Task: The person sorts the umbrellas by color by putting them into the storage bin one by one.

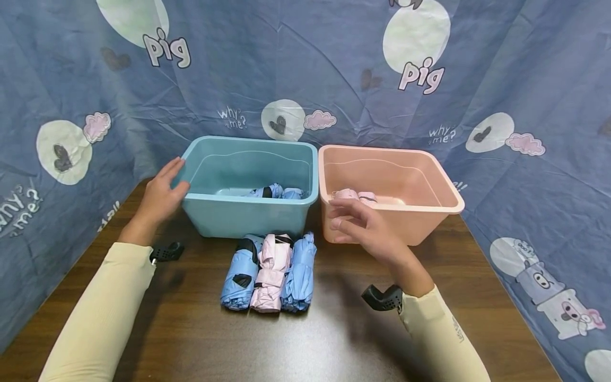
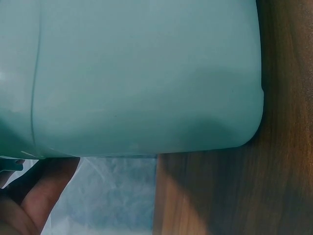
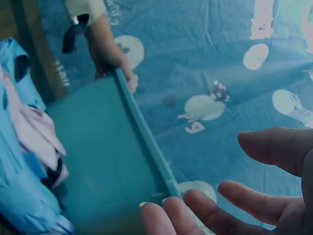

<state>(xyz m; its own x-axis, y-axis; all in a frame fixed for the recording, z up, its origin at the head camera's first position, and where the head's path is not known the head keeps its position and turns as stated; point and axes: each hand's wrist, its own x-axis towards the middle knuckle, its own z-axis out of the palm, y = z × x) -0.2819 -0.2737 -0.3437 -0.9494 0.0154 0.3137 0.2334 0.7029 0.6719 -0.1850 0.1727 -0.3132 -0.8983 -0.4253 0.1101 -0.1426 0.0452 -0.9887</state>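
My left hand (image 1: 162,191) rests at the left rim of a teal plastic bin (image 1: 243,215), fingers fairly straight and thumb spread. Nothing is in my right hand (image 1: 360,223), which hovers in front of a peach plastic bin (image 1: 406,223) with fingers loosely bent. Between the hands lie three rolled fabric bundles resembling folded umbrellas: a blue one (image 1: 237,281) with black patches, a pink one (image 1: 269,281) and another blue one (image 1: 298,276). Inside the teal bin are blue bundles (image 1: 292,193); inside the peach bin, pink ones (image 1: 346,194).
Both bins stand side by side at the back of a brown wooden table (image 1: 229,345). A blue printed cloth (image 1: 363,122) hangs behind and around the table. Each wrist carries a small black camera mount (image 1: 382,298).
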